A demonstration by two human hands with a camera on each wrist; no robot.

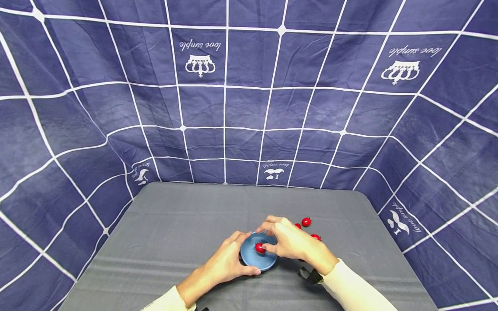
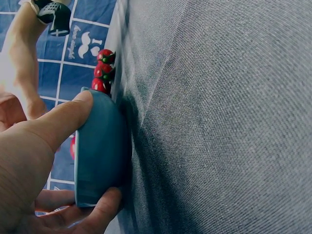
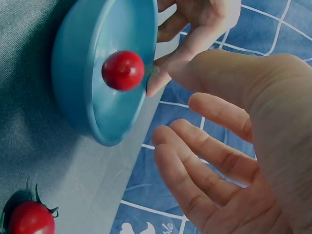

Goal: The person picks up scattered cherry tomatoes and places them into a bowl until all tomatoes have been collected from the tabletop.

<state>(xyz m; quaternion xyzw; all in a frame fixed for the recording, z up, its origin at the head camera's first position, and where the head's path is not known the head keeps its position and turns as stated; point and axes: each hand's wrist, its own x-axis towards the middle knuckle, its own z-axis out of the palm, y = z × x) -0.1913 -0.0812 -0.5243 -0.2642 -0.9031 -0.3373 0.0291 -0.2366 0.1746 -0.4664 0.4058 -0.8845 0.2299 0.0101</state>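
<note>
A round blue bowl (image 1: 249, 259) stands on the grey table, and my left hand (image 1: 228, 259) grips it from the left. In the left wrist view the thumb presses near the rim of the bowl (image 2: 100, 151) while the fingers wrap the opposite side. My right hand (image 1: 289, 242) is over the bowl's right side, its fingers spread apart and loosely bent. A red cherry tomato (image 3: 123, 70) shows within the bowl's mouth, apart from the right thumb and fingers (image 3: 180, 163) in the right wrist view.
More cherry tomatoes lie right of the bowl, among them one (image 1: 306, 221) at the back and another (image 1: 316, 237) beside the right wrist. One tomato (image 3: 32, 218) with a green stem sits near the bowl. A blue cloth (image 1: 245, 108) with white lines hangs around the table.
</note>
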